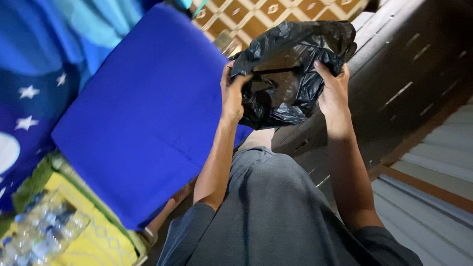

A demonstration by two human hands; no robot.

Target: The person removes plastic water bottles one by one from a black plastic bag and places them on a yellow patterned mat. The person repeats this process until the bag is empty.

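Note:
A crumpled black plastic bag is held up in front of me, between both hands. My left hand grips its left edge with the thumb hooked over the rim. My right hand clutches its right side, fingers curled into the plastic. The bag's mouth faces me and something flat and dark sits inside; I cannot tell what it is. Both forearms reach forward from my grey shirt.
A large blue cushion lies to the left, next to blue cloth with white stars. A yellow patterned mat with clear plastic bottles is at lower left. Dark wooden boards and a patterned tile floor lie beyond.

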